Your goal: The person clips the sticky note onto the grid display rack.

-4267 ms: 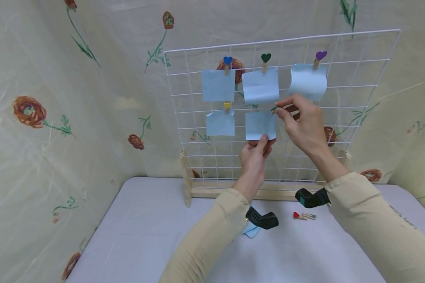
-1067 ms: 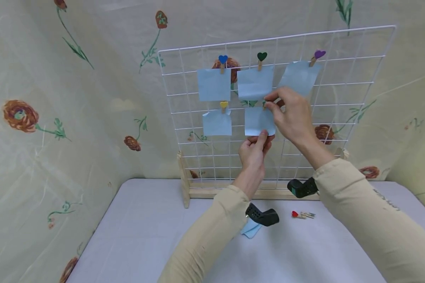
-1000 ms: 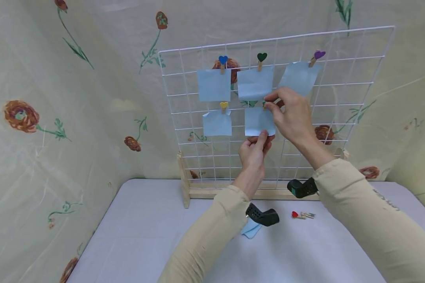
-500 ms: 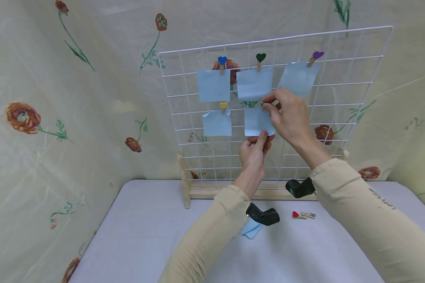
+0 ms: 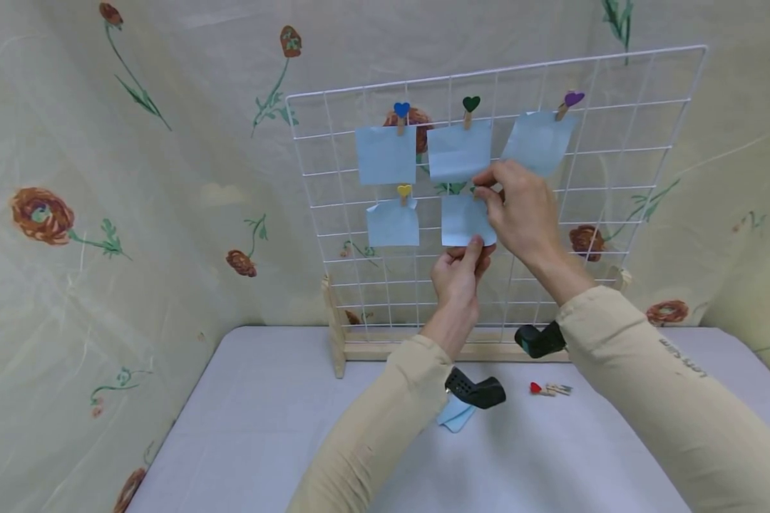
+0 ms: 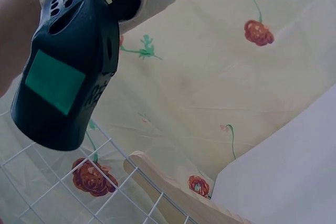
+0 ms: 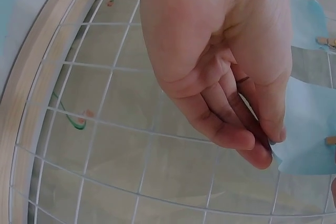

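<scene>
My left hand pinches the bottom edge of a light blue paper note against the wire grid. In the right wrist view the left hand has thumb and fingertips on that edge. At the note's top, my right hand pinches a small wooden clip with a green head, mostly hidden by the fingers. The clip's wooden end lies over the note in the right wrist view. Only a sliver of my right hand shows there. The left wrist view shows neither hand's fingers.
A white wire grid stands in a wooden base. Blue, dark green, purple and yellow heart clips hold other blue notes. More notes and loose clips, one red, lie on the table.
From 4.3 s ago, the right hand and clip have moved left to the note's top middle, and the note sits slightly higher. Over the last second both hands hold nearly still.
</scene>
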{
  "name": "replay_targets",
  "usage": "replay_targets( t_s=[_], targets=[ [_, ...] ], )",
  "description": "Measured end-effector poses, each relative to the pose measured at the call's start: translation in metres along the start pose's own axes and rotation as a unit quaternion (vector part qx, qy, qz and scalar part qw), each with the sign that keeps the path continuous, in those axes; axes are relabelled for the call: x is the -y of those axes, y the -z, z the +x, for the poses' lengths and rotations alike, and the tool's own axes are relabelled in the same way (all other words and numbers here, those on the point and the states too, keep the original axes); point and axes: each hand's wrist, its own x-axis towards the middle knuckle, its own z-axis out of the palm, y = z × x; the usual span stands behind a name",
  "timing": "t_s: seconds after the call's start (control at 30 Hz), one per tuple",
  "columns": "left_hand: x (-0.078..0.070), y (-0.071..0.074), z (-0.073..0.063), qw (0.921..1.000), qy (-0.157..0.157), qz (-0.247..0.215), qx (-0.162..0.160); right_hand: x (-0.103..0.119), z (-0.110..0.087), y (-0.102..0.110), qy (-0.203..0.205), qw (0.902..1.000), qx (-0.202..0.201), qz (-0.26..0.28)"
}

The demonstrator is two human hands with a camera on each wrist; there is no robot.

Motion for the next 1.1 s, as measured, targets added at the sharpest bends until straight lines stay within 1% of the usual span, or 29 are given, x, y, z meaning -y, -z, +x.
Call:
replay_targets(
  t_s=[0.2,0.43,0.67,0.77,0.87,1.0,1.1],
  targets=[
    [0.000,0.001,0.000,1.0000,-0.004,-0.003,-0.001,-0.001,-0.001,-0.004,0.011,0.9998,-0.008,-0.011],
    [0.000,0.001,0.001,1.0000,-0.008,-0.002,0.000,-0.001,-0.003,-0.004,0.014,0.9997,-0.011,-0.015],
    [-0.001,0.002,0.000,1.0000,-0.003,0.004,0.008,0.002,-0.006,-0.004,0.002,0.9999,-0.001,-0.016],
    [-0.001,0.004,-0.001,0.9996,0.001,0.016,0.022,0.003,-0.007,-0.004,-0.003,0.9998,0.006,-0.018],
    [-0.001,0.009,-0.002,0.9985,0.006,0.032,0.044,0.003,-0.008,-0.003,0.002,0.9997,0.008,-0.023],
    [-0.002,0.016,-0.002,0.9951,0.006,0.067,0.073,0.001,-0.009,-0.003,0.019,0.9996,0.003,-0.022],
    [-0.003,0.020,-0.001,0.9912,0.005,0.100,0.086,0.000,-0.011,-0.002,0.030,0.9994,-0.001,-0.018]
  ],
)
